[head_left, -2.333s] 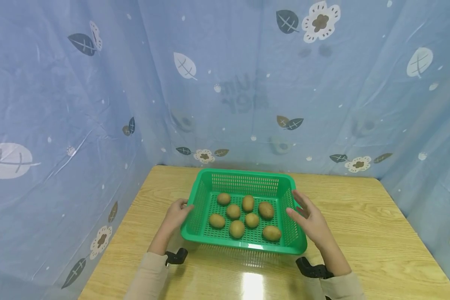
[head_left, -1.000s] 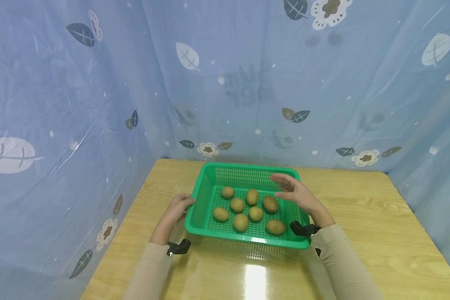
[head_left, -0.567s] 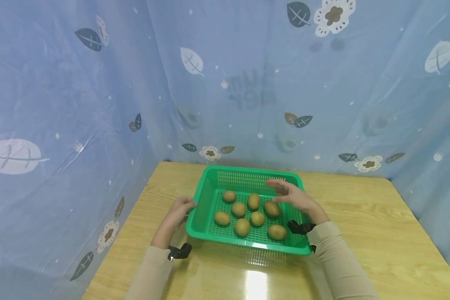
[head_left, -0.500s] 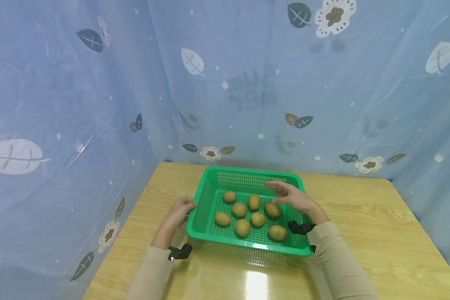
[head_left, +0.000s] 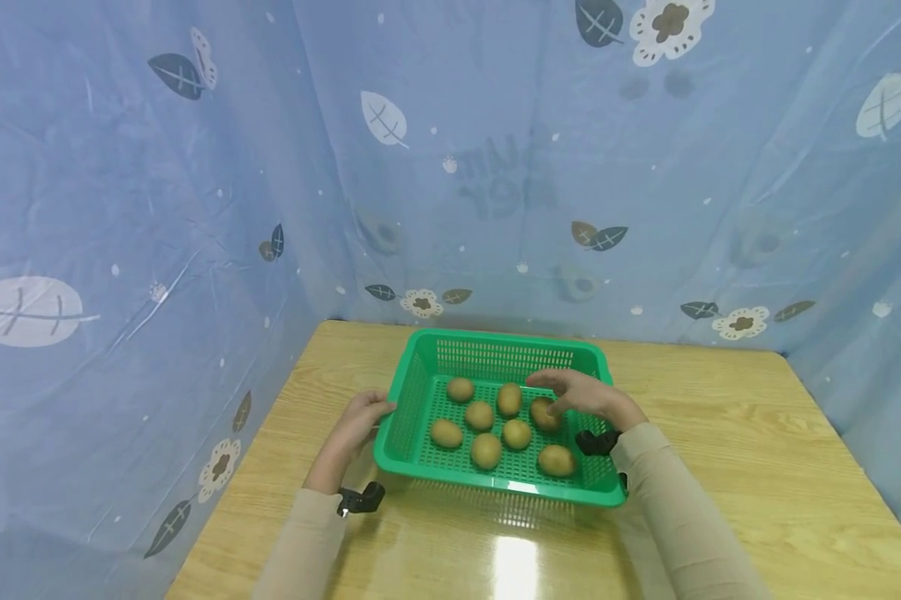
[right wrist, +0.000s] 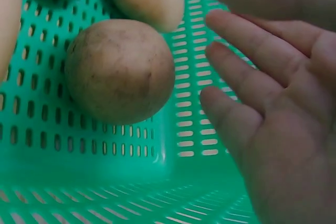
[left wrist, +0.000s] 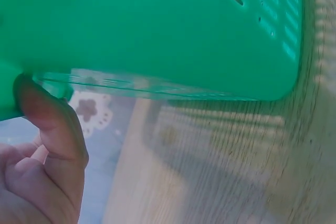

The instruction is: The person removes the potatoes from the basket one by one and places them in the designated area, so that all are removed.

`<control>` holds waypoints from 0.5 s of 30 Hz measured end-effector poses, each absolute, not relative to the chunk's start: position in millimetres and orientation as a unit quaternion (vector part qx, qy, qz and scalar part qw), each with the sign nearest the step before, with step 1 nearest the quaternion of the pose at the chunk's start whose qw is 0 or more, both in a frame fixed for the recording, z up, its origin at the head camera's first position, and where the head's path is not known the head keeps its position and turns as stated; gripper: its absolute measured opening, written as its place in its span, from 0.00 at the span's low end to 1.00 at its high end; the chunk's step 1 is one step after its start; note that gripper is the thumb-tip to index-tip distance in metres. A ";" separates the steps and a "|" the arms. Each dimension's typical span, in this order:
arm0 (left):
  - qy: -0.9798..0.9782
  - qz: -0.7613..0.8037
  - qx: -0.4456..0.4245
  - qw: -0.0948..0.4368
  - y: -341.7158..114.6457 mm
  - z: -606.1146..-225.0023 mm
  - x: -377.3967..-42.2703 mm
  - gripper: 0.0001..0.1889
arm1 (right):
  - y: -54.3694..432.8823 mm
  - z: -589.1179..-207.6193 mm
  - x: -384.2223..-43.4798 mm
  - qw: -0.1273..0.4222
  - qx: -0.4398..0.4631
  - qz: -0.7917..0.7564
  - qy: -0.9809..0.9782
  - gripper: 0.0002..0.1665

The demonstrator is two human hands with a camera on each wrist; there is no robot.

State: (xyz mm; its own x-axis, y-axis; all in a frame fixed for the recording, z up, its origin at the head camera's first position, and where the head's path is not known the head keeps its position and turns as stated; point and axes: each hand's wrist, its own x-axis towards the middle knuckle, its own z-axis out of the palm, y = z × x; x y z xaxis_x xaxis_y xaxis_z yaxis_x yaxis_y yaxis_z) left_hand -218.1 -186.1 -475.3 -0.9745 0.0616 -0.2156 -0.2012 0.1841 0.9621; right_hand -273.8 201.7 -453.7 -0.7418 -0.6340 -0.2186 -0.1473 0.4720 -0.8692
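Note:
Several brown potatoes [head_left: 486, 452] lie spread over the floor of a green plastic basket [head_left: 465, 480]. My left hand [head_left: 357, 423] holds the basket's left rim; in the left wrist view its thumb [left wrist: 44, 103] bends against the green edge. Inside the basket at the right, my right hand [head_left: 583, 393] reaches over a darker potato [head_left: 543, 414] with the fingers spread and nothing in them. The right wrist view has that potato [right wrist: 121, 72] on the slotted floor, a gap between it and the fingers [right wrist: 231, 74].
The basket stands on a light wooden table [head_left: 720, 450], towards its back edge. Behind and to the left hangs a blue patterned curtain [head_left: 458, 250]. Black wrist-camera mounts [head_left: 362, 498] stick out below both hands.
My right hand has left the basket's right rim, moved in over the potatoes and come down close to the darker one. The left hand stays at the left rim.

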 end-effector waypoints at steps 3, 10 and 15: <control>0.763 0.636 -0.038 0.110 -186.5 -474.7 -218.5 0.16 | 200.1 -453.8 -276.3 0.271 -0.242 -0.408 0.838 0.38; 0.764 0.633 -0.021 0.121 -188.0 -472.9 -216.2 0.17 | 196.9 -453.9 -282.3 0.281 -0.240 -0.341 0.864 0.40; 0.764 0.634 -0.019 0.122 -188.1 -472.0 -216.0 0.17 | 195.4 -456.0 -286.6 0.288 -0.232 -0.320 0.872 0.41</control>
